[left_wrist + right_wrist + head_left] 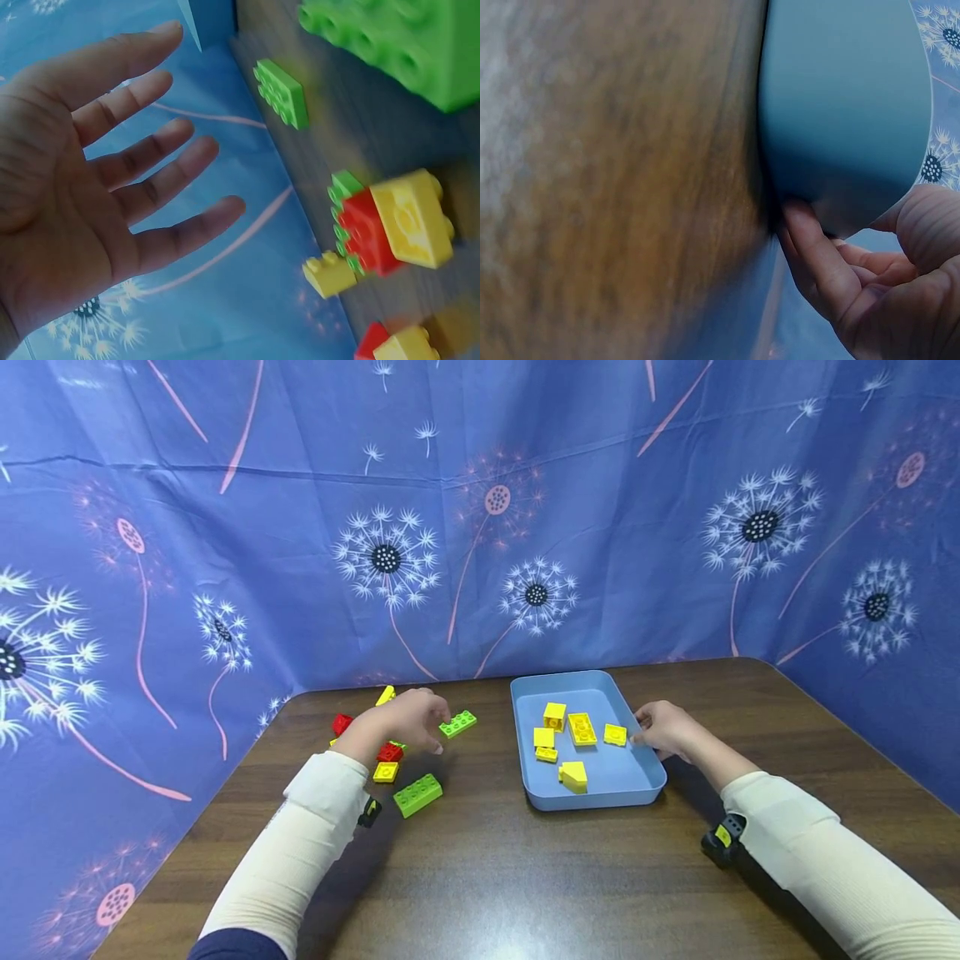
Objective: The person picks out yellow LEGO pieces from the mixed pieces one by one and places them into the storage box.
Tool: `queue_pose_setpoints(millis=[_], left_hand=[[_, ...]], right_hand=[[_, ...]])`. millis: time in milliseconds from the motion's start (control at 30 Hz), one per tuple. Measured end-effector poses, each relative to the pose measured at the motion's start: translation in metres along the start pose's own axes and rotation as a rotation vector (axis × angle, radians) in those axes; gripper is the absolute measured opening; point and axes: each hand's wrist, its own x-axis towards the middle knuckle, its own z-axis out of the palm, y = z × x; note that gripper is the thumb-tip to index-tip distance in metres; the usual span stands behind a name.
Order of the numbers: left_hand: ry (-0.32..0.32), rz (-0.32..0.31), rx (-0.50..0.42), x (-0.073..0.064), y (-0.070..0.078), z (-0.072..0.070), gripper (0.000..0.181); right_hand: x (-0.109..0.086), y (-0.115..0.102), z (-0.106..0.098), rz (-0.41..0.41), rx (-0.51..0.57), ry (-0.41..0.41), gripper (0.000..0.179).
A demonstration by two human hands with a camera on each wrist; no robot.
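My left hand (pixel 411 720) hovers over the loose toy bricks on the left, fingers relaxed and spread, with nothing in the palm. Just past its fingertips lies a flat green brick (pixel 458 723), and a thicker green brick (pixel 417 795) sits nearer to me. Red (pixel 390 752) and yellow bricks (pixel 386 772) lie below the wrist, partly hidden by the arm. With thumb at the rim and fingers against the outer wall, my right hand (pixel 666 727) grips the right side of a blue tray (pixel 840 97). Several yellow bricks (pixel 582 729) lie inside the tray.
The brown wooden table (pixel 480 877) runs back to a blue dandelion-print cloth (pixel 465 527), which hangs behind it and along both sides. A further red brick (pixel 341 724) and a yellow one (pixel 386 695) lie toward the table's far left.
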Motion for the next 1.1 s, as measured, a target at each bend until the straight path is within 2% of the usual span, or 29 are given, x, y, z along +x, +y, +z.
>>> queue_pose_setpoints(millis=[200, 367, 533, 733, 933, 1100], left_hand=[[-0.058, -0.07, -0.053, -0.017, -0.013, 0.003, 0.034], [-0.098, -0.085, -0.014, -0.03, -0.022, 0.005, 0.03], [-0.121, -0.13, 0.018, -0.04, -0.027, 0.008, 0.029], [-0.142, -0.136, 0.015, -0.045, -0.033, 0.017, 0.026], [-0.147, -0.131, 0.035, -0.044, -0.038, 0.028, 0.027], [-0.145, -0.185, 0.026, -0.044, -0.04, 0.035, 0.028]], right_hand=[[0.0, 0.001, 0.002, 0.004, -0.002, 0.004, 0.051], [-0.001, -0.001, 0.0, 0.006, -0.005, 0.004, 0.051], [-0.001, -0.004, -0.003, -0.002, -0.012, 0.01, 0.051], [-0.001, -0.005, -0.003, 0.0, -0.005, 0.009, 0.052], [0.0, -0.001, -0.001, 0.002, 0.001, 0.007, 0.051], [0.001, 0.0, 0.001, 0.005, 0.003, 0.009, 0.051]])
